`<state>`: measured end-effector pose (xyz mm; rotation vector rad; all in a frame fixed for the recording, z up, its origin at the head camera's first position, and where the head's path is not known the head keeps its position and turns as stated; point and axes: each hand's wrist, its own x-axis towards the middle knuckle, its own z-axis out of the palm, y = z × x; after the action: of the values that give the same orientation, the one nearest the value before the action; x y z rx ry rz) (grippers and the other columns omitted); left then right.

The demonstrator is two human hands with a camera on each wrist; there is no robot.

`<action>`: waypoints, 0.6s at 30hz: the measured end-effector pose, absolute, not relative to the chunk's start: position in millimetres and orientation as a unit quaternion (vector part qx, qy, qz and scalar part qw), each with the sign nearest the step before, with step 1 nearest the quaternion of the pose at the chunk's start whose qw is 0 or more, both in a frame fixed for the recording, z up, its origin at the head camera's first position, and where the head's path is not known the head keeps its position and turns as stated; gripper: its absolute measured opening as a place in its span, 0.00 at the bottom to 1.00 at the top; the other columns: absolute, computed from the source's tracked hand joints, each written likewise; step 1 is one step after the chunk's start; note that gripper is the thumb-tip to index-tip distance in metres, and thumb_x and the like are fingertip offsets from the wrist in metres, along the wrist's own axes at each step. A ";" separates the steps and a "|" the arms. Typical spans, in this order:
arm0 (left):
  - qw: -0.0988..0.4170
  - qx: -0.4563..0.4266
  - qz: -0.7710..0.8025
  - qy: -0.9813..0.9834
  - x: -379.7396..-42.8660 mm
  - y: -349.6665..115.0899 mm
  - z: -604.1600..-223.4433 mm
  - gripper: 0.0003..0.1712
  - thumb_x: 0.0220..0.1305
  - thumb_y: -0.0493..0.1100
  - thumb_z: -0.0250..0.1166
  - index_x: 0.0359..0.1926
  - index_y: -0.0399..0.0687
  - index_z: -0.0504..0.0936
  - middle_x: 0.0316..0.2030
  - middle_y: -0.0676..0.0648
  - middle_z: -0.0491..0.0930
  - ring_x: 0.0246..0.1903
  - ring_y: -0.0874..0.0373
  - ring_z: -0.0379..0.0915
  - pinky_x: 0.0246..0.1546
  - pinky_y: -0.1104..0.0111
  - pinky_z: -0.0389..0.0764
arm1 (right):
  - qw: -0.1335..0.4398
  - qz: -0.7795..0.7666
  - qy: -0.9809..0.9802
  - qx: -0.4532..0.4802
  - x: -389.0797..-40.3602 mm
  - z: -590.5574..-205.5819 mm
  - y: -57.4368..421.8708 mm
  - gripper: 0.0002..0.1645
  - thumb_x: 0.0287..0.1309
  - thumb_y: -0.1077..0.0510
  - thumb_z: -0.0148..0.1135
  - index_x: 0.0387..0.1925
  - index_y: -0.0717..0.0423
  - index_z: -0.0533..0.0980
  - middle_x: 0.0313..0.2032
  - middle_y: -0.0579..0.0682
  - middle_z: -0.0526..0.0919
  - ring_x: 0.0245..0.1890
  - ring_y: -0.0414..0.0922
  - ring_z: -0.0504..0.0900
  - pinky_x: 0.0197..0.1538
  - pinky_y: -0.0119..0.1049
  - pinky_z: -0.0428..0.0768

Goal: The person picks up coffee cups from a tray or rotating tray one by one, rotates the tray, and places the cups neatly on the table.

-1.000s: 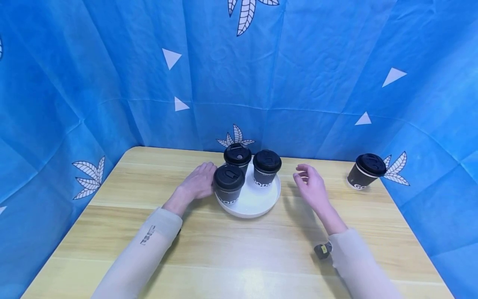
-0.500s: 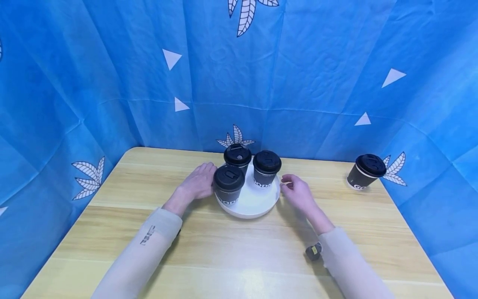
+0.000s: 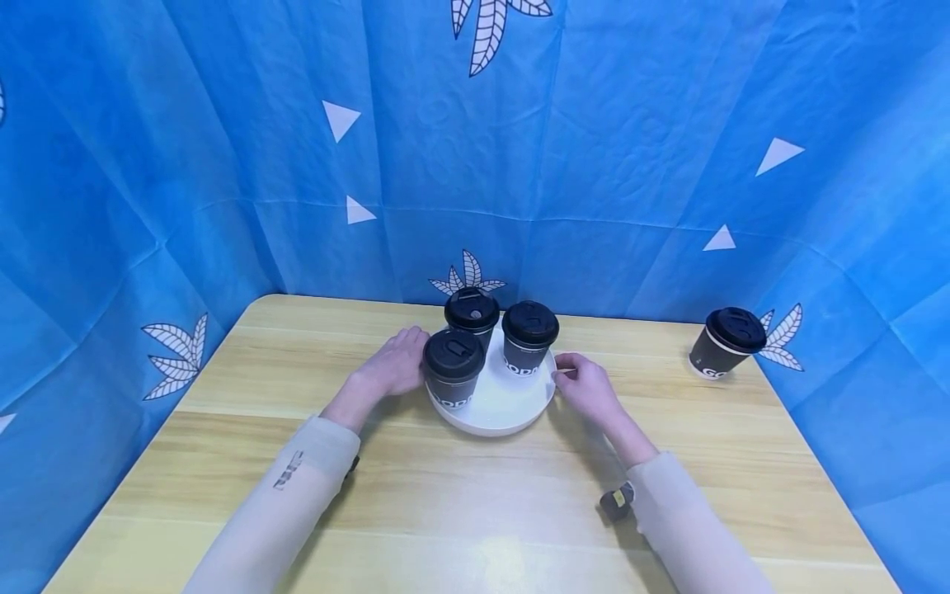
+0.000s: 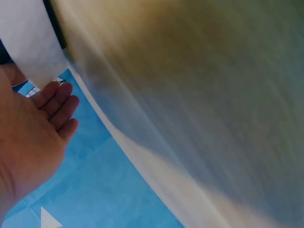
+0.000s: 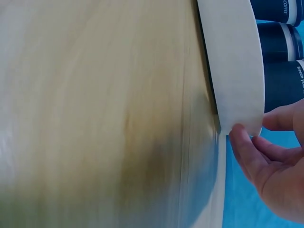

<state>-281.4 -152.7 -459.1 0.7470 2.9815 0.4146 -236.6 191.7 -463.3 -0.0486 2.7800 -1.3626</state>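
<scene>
A round white plate (image 3: 512, 404) with a raised rim carries three black paper coffee cups with lids: one front left (image 3: 453, 375), one behind it (image 3: 472, 310), one on the right (image 3: 530, 340). My left hand (image 3: 393, 363) holds the plate's left rim beside the front cup; in the left wrist view its fingers (image 4: 61, 107) curl at the plate's side wall (image 4: 31, 42), the thumb mostly hidden behind it. On the opposite side, my right hand (image 3: 590, 392) pinches the rim, thumb (image 5: 280, 116) over the top edge and fingers against the outer wall (image 5: 237, 66).
A fourth lidded coffee cup (image 3: 723, 342) stands apart at the table's far right. The pale wooden table (image 3: 445, 511) ends at a blue curtain (image 3: 631, 165) behind and on both sides. Dark wrist cameras (image 3: 618, 501) sit under the sleeves.
My right hand has moved left from the space beside the plate to its right rim and now pinches it. The left hand stays at the left rim, and the cups keep their places.
</scene>
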 end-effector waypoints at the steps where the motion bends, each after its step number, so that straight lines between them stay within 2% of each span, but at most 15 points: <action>1: 0.026 0.237 0.149 0.960 -280.9 -153.2 -457.3 0.23 0.72 0.46 0.54 0.60 0.35 0.72 0.53 0.38 0.73 0.56 0.41 0.67 0.67 0.46 0.70 | 0.025 -0.443 0.896 -0.014 -236.2 -463.0 191.4 0.24 0.70 0.61 0.57 0.64 0.69 0.74 0.58 0.67 0.82 0.57 0.60 0.83 0.58 0.49 0.85; 8: 0.054 0.179 0.278 0.942 -277.9 -158.3 -446.1 0.22 0.77 0.44 0.49 0.61 0.32 0.75 0.57 0.35 0.75 0.61 0.39 0.70 0.69 0.45 0.70 | 0.033 -0.457 0.889 0.001 -232.5 -463.7 190.4 0.25 0.70 0.60 0.58 0.65 0.68 0.73 0.59 0.67 0.81 0.59 0.61 0.82 0.62 0.51 0.82; 12: 0.058 0.145 0.326 0.932 -273.6 -163.2 -440.9 0.23 0.79 0.46 0.51 0.62 0.33 0.75 0.59 0.34 0.77 0.62 0.38 0.73 0.67 0.45 0.73 | 0.032 -0.464 0.885 0.007 -229.7 -464.1 190.1 0.26 0.69 0.60 0.59 0.64 0.68 0.74 0.60 0.66 0.81 0.59 0.61 0.82 0.64 0.52 0.80; 18: 0.067 0.104 0.395 0.910 -264.9 -164.3 -441.1 0.22 0.77 0.44 0.55 0.63 0.35 0.76 0.58 0.34 0.80 0.58 0.39 0.77 0.64 0.46 0.76 | 0.031 -0.467 0.884 0.011 -226.0 -462.8 189.5 0.26 0.69 0.60 0.59 0.64 0.67 0.74 0.60 0.66 0.81 0.59 0.61 0.82 0.63 0.52 0.81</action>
<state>-264.9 -164.3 -441.1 0.3145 2.7444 1.1903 -226.0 189.5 -462.8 0.0343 2.7235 -1.4389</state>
